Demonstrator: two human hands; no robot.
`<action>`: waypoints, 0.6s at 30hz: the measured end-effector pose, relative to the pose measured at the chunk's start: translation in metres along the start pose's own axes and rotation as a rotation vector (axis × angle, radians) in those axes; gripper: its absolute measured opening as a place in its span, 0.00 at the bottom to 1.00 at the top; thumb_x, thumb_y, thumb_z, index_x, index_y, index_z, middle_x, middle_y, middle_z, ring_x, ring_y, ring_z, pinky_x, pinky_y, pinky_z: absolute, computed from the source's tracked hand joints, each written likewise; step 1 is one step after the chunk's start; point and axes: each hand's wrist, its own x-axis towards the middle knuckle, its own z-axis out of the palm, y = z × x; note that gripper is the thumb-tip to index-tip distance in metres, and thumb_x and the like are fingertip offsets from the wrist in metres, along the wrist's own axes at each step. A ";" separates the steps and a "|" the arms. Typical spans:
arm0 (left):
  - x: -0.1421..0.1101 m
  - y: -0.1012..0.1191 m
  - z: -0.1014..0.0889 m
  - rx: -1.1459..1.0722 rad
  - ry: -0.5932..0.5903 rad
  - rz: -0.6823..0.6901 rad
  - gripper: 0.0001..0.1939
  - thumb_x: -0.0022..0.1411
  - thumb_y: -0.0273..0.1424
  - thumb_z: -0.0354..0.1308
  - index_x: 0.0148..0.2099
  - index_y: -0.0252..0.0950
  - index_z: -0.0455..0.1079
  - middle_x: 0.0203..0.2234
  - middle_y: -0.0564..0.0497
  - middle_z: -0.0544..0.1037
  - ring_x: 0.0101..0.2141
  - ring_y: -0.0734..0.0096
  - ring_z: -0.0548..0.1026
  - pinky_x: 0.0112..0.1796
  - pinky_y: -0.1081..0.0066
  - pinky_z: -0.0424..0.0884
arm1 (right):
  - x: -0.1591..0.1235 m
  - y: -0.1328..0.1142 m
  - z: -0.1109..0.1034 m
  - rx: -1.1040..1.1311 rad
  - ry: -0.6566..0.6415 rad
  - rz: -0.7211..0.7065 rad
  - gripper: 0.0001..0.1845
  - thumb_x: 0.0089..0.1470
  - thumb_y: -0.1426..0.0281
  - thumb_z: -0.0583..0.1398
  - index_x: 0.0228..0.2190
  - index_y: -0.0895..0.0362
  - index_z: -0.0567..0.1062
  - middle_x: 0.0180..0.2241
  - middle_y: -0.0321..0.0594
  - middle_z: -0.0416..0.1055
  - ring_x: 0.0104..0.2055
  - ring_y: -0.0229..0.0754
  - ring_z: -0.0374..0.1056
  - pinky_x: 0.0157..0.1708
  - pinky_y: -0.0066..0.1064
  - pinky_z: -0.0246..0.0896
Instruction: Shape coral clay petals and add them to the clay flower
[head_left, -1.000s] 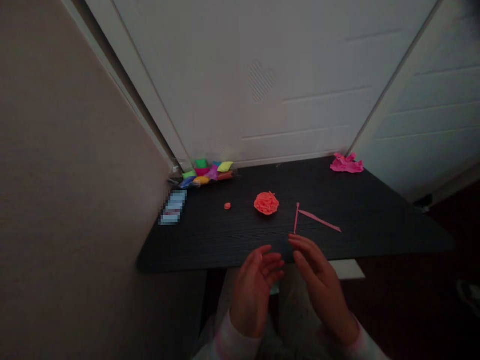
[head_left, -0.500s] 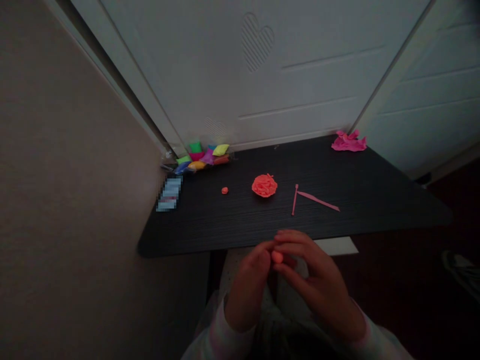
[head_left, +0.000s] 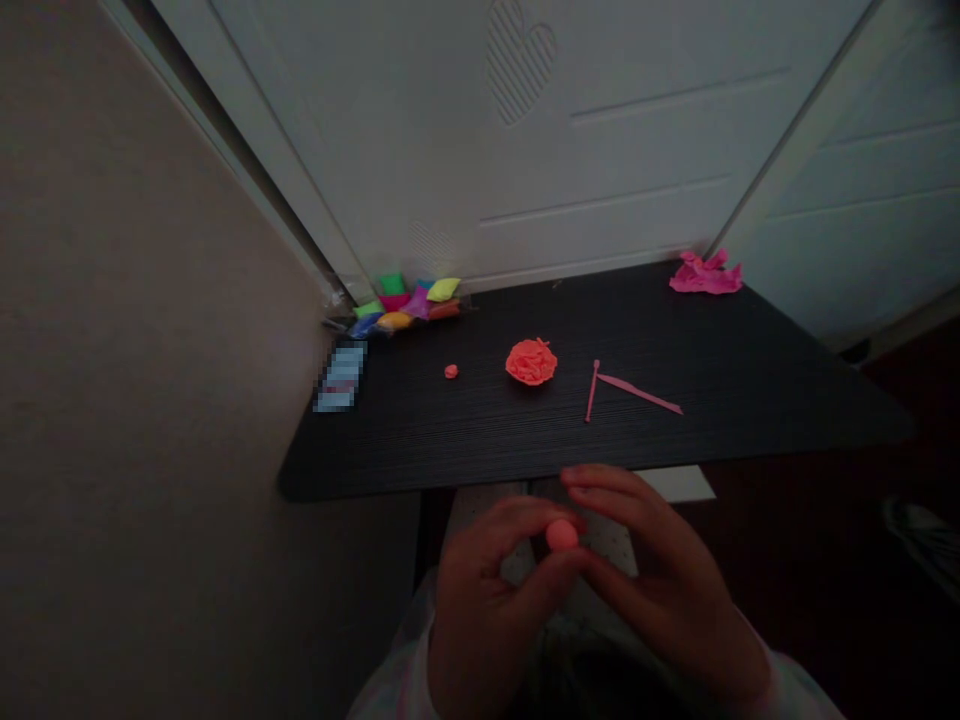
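Note:
My left hand [head_left: 487, 590] and my right hand [head_left: 660, 580] meet in front of the dark table [head_left: 787, 380], just below its near edge. Between their fingertips sits a small orange clay ball [head_left: 561, 535], pinched by both. On the table beyond lie an orange clay flower shape [head_left: 531, 361], a tiny orange clay bit [head_left: 451, 371] to its left, and two thin pink modelling tools [head_left: 630, 392] to its right.
A heap of coloured clay packets [head_left: 409, 303] lies at the table's back left corner, with a blurred card [head_left: 339, 376] in front of it. A crumpled pink wrapper [head_left: 705, 274] lies at the back right. White panelled doors stand behind; a beige wall runs along the left.
My hands were apart and empty-looking a second ago; they have come together, lower and closer to me, and now pinch the orange ball. The view has tilted down a little.

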 end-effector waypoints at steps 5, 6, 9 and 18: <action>-0.001 -0.002 0.001 0.035 0.029 0.062 0.03 0.50 0.26 0.59 0.31 0.37 0.72 0.28 0.54 0.77 0.31 0.74 0.73 0.34 0.76 0.68 | -0.001 0.000 0.000 0.006 -0.007 0.010 0.21 0.48 0.76 0.58 0.45 0.53 0.64 0.45 0.41 0.66 0.49 0.39 0.62 0.47 0.29 0.62; -0.002 -0.002 0.001 0.033 0.036 0.059 0.03 0.50 0.26 0.59 0.31 0.37 0.72 0.28 0.54 0.77 0.31 0.74 0.73 0.33 0.76 0.68 | -0.001 0.000 0.000 0.010 -0.005 0.013 0.21 0.48 0.76 0.58 0.45 0.53 0.64 0.45 0.42 0.66 0.49 0.39 0.62 0.47 0.29 0.63; -0.002 -0.004 0.000 0.045 0.043 0.054 0.05 0.50 0.26 0.59 0.32 0.38 0.71 0.28 0.55 0.76 0.31 0.75 0.73 0.33 0.77 0.67 | -0.002 0.000 0.001 0.024 -0.005 0.028 0.21 0.48 0.75 0.58 0.45 0.52 0.64 0.45 0.42 0.67 0.48 0.40 0.63 0.45 0.31 0.64; -0.001 -0.010 0.000 0.132 0.113 0.091 0.06 0.48 0.26 0.62 0.31 0.38 0.67 0.25 0.56 0.73 0.30 0.74 0.71 0.33 0.76 0.67 | -0.005 0.000 -0.001 0.072 -0.056 0.088 0.21 0.50 0.77 0.54 0.47 0.52 0.63 0.46 0.44 0.66 0.49 0.44 0.63 0.45 0.38 0.64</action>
